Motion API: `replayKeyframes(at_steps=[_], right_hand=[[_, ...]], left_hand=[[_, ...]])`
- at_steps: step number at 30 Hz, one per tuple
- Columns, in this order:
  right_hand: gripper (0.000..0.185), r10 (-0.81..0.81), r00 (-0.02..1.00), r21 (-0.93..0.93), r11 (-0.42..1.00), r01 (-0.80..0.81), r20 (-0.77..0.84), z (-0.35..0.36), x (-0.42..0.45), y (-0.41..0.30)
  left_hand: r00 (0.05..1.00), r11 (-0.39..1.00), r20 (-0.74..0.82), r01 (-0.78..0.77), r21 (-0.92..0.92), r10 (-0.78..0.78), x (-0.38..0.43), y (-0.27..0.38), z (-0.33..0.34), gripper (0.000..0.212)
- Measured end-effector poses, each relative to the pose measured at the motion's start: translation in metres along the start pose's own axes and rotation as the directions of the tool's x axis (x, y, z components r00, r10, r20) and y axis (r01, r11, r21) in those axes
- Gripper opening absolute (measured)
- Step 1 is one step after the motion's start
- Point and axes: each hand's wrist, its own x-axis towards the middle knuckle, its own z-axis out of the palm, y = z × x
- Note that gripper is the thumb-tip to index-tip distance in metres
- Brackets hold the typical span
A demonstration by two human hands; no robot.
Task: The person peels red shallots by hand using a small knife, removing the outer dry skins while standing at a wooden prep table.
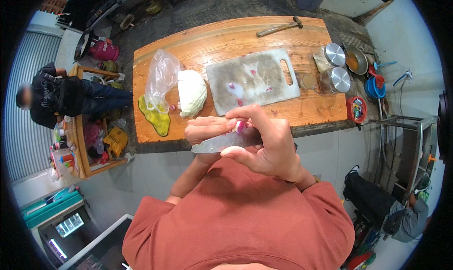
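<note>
My left hand [203, 129] grips a small purple-red shallot [241, 127] in front of my chest. In my right hand [277, 146] is a kitchen knife [223, 142], its broad blade lying across between the hands, close against the shallot. The handle is mostly hidden by my fingers. Just beyond my hands, a stained white cutting board [226, 103] lies on the wooden table [198, 40], with several small purple shallot scraps on it. Left of the board sits a cut piece of pale cabbage [191, 93].
A clear plastic bag [161, 73] and a yellow-green cloth [154, 116] lie at the left. A hammer [279, 27] rests at the far edge. Lidded jars [334, 79] and a glass [309, 81] stand at the right. One person [63, 89] stands left; another [389, 206] is behind right.
</note>
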Motion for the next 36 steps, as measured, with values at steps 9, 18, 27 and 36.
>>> replayKeyframes(at_steps=[9,18,27,36], right_hand=[[0.061,-0.021,0.999,-0.008,1.000,0.021,-0.038,0.006,-0.002,0.005],[0.062,-0.043,0.997,0.014,0.999,0.044,-0.065,0.009,-0.002,0.004],[0.060,-0.053,0.996,0.019,0.998,0.055,-0.074,0.009,-0.003,0.005],[0.062,-0.047,0.997,0.007,0.999,0.047,-0.059,0.008,-0.004,0.003]], left_hand=[[0.998,0.996,0.040,0.055,0.076,-0.058,0.007,0.030,0.010,0.050],[0.998,0.994,-0.031,-0.043,0.098,0.047,-0.002,0.013,0.010,0.040],[1.000,0.983,-0.008,-0.013,0.183,0.015,-0.002,0.020,0.010,0.048],[1.000,0.993,-0.021,-0.019,0.116,0.021,-0.003,0.020,0.013,0.052]])
